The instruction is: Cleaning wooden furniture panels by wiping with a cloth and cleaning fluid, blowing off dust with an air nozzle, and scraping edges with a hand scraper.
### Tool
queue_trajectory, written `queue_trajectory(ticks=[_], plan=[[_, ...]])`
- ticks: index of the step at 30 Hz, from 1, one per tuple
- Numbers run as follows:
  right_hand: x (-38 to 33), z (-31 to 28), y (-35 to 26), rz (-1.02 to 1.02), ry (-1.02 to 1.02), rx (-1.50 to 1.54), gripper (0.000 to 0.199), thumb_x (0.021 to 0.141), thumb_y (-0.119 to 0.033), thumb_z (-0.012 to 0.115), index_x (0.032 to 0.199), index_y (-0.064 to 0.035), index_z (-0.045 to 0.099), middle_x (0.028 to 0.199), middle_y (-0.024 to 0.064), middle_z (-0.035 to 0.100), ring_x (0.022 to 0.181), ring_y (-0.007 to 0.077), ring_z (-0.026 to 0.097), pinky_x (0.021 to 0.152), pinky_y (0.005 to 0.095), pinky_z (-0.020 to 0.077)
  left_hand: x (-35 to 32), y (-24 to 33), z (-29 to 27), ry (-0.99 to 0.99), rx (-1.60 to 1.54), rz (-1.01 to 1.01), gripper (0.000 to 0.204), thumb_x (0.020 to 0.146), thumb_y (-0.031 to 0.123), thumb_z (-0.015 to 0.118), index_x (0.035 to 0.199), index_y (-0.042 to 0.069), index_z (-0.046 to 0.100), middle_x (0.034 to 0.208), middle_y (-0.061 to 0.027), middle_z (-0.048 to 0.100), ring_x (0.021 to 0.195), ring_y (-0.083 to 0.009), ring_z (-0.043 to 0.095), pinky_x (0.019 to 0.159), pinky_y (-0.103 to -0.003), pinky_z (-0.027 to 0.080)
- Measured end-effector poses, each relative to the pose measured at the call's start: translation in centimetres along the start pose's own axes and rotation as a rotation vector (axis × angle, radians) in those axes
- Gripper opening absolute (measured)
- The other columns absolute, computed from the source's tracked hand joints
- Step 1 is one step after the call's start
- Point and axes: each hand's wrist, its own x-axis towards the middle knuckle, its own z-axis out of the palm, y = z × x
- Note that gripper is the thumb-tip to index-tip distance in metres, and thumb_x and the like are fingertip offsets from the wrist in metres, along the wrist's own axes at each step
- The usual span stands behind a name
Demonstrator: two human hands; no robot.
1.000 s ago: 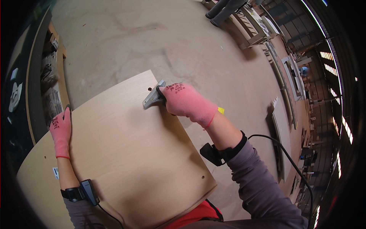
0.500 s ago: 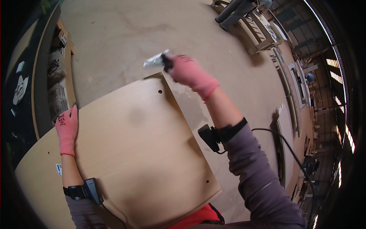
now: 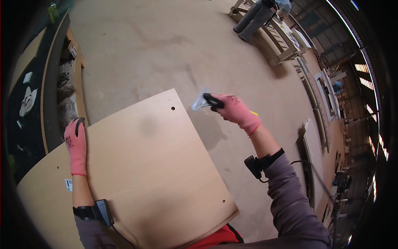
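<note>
A large pale wooden panel [image 3: 153, 166] with small round holes near its corners lies in front of me, one edge close to my body. My left hand [image 3: 76, 145], in a pink glove with dark fingertips, grips the panel's far left edge, its fingers bent over that edge. Beyond the right edge of the panel, my right hand [image 3: 234, 110], gloved alike, is closed around a scraper [image 3: 200, 102] with a broad silvery blade, held in the air. Motion smears the blade, and a bit of yellow shows behind the wrist.
A dark-topped workbench [image 3: 35, 112] with shelves below stands at the left, with a crumpled white cloth [image 3: 28, 101] on it. Far right, a person [image 3: 253, 20] stands beside a wooden frame table [image 3: 282, 52]. Long boards [image 3: 311, 162] lie at the right. A cable runs from my right forearm.
My right hand has swung with the scraper from beyond the panel's far corner toward the right and nearer to me. My left hand stays at the panel's edge.
</note>
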Motion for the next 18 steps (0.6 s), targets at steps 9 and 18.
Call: queue_trajectory(ticks=[9, 18], plan=[[4.4, -0.5, -3.6, -0.397, -0.104, -0.41, 0.041, 0.077, -0.012, 0.054, 0.117, -0.0183, 0.054, 0.099, 0.0064, 0.06, 0.09, 0.0247, 0.058, 0.073, 0.0339, 0.046, -20.5, -8.1, -8.6, 0.272, 0.266, -0.29, 0.038, 0.087, 0.014, 0.044, 0.123, 0.001, 0.043, 0.127, -0.0178, 0.042, 0.121, -0.0322, 0.034, 0.101, -0.04, 0.026], [4.9, -1.5, -8.4, -0.323, -0.306, -0.498, 0.044, 0.072, -0.004, 0.054, 0.115, -0.0154, 0.055, 0.095, 0.0088, 0.062, 0.085, 0.027, 0.058, 0.073, 0.0342, 0.0456, -38.9, -17.8, -12.3, 0.138, 0.668, -0.696, 0.047, 0.091, 0.027, 0.037, 0.127, -0.003, 0.036, 0.128, -0.0253, 0.038, 0.118, -0.0393, 0.035, 0.099, -0.044, 0.027]])
